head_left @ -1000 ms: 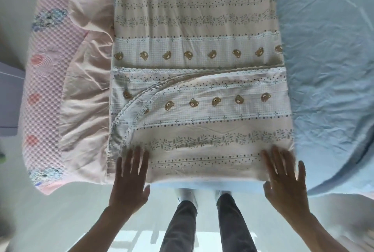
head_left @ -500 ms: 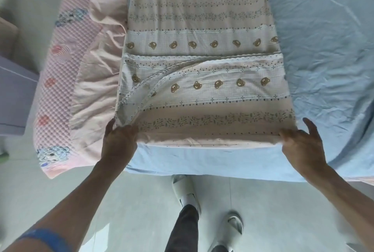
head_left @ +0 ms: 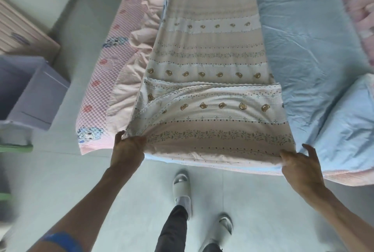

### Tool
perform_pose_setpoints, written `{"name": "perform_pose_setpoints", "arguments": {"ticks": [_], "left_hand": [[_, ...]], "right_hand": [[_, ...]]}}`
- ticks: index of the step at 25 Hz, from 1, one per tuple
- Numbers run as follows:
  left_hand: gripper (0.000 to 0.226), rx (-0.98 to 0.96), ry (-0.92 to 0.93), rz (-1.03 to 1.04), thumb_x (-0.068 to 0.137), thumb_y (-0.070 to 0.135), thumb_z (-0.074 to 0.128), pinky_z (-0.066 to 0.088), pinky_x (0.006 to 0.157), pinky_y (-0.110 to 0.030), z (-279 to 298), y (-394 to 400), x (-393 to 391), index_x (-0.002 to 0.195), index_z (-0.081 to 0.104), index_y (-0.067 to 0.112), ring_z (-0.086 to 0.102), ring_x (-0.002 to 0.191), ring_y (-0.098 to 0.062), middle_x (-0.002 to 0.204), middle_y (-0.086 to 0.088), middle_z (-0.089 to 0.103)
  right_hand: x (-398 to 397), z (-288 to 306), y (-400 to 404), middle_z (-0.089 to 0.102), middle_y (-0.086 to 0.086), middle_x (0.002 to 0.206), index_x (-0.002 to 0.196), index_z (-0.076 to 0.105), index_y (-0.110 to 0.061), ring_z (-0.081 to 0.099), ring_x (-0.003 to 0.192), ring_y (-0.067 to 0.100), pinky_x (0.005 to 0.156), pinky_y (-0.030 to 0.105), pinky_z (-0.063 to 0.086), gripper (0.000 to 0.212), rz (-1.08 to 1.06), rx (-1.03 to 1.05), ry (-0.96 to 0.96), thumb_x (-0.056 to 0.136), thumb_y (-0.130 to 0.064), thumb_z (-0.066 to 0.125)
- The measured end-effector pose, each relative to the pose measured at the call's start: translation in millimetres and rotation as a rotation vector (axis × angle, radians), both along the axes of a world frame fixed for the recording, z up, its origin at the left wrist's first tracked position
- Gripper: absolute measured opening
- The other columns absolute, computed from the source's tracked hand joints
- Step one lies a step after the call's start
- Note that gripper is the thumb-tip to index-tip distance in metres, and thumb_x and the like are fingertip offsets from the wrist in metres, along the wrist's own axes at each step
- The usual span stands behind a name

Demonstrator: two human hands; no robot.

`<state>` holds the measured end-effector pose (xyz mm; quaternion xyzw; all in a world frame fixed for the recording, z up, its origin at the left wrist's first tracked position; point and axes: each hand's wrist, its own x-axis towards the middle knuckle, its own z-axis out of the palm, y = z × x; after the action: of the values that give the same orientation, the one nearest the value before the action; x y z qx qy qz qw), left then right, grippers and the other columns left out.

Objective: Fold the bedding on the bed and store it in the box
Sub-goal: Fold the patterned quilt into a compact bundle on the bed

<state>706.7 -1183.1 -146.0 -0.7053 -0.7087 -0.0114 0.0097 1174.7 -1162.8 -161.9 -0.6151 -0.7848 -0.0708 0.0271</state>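
Note:
A beige quilt [head_left: 212, 53] with bear and leaf stripes lies lengthwise down the bed as a long folded strip. Its near end is doubled back on itself, with a lace-edged flap on top. My left hand [head_left: 127, 150] grips the near left corner of that end. My right hand [head_left: 299, 162] grips the near right corner, thumb on top. The near edge is lifted off the blue sheet [head_left: 307, 49]. A lilac storage box [head_left: 40, 93] stands open on the floor at the left.
A pink quilted mattress pad [head_left: 105, 63] with a ruffled skirt hangs over the bed's left side. A blue pillow [head_left: 348, 122] lies at the right. A wooden cabinet [head_left: 20, 33] stands behind the box. My feet [head_left: 182, 187] stand on the pale tiled floor.
Both hands went from lying flat on the quilt's near end to gripping its corners. The near edge has come up, and the view has drawn back from the bed.

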Motion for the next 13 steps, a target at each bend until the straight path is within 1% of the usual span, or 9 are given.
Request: {"name": "perform_pose_setpoints", "arguments": {"ticks": [2,4,6,7,10,12,13], "left_hand": [[0.038,-0.031,-0.032,0.005,0.029,-0.007,0.076,0.03,0.087,-0.036,7,-48,6,0.052,0.06,0.019,0.056,0.037,-0.018,0.043,0.001,0.055],[0.034,-0.108,-0.058,0.014,0.032,-0.005,0.069,0.03,0.089,-0.035,11,-103,7,0.053,0.061,0.02,0.056,0.037,-0.018,0.041,0.001,0.053],[0.043,-0.214,-0.046,0.03,0.025,-0.007,0.071,0.031,0.089,-0.034,17,-160,6,0.052,0.061,0.024,0.056,0.038,-0.017,0.04,0.002,0.052],[0.045,-0.253,-0.031,0.024,0.022,-0.007,0.072,0.031,0.088,-0.035,21,-185,5,0.052,0.061,0.024,0.057,0.038,-0.017,0.04,0.002,0.052],[0.035,-0.326,-0.046,0.022,0.029,-0.004,0.067,0.031,0.084,-0.035,39,-232,-2,0.052,0.06,0.022,0.06,0.041,-0.021,0.041,0.0,0.054],[0.035,-0.348,-0.061,0.035,0.032,-0.005,0.07,0.031,0.086,-0.035,57,-234,-6,0.053,0.06,0.022,0.063,0.046,-0.022,0.044,0.0,0.057],[0.033,-0.359,-0.062,0.049,0.038,-0.004,0.07,0.03,0.089,-0.033,68,-225,-8,0.055,0.059,0.022,0.065,0.052,-0.022,0.048,0.0,0.06]], "right_hand": [[4,15,-47,0.048,0.002,0.037,0.057,0.056,-0.015,0.055,0.036,0.021,0.092,0.045,0.035,0.043,-0.025,-0.04,0.001,0.033,0.019,0.066],[7,25,-103,0.045,-0.002,0.034,0.055,0.054,-0.019,0.053,0.033,0.017,0.09,0.045,0.036,0.047,-0.064,-0.113,0.011,0.03,0.019,0.067],[9,30,-164,0.043,-0.005,0.034,0.054,0.053,-0.021,0.051,0.033,0.014,0.089,0.046,0.036,0.05,-0.105,-0.198,0.011,0.027,0.019,0.069],[9,32,-193,0.043,-0.006,0.036,0.056,0.055,-0.021,0.051,0.034,0.015,0.09,0.046,0.035,0.052,-0.106,-0.236,0.008,0.026,0.019,0.07],[5,39,-255,0.055,-0.003,0.049,0.07,0.063,-0.017,0.055,0.04,0.02,0.087,0.049,0.035,0.057,-0.106,-0.289,-0.055,0.027,0.02,0.07],[-2,50,-266,0.061,0.004,0.061,0.079,0.064,-0.011,0.057,0.045,0.027,0.08,0.05,0.036,0.058,-0.129,-0.279,-0.098,0.029,0.02,0.067],[-6,58,-259,0.061,0.006,0.063,0.079,0.064,-0.009,0.057,0.047,0.028,0.077,0.049,0.036,0.056,-0.146,-0.259,-0.105,0.031,0.019,0.066]]}}
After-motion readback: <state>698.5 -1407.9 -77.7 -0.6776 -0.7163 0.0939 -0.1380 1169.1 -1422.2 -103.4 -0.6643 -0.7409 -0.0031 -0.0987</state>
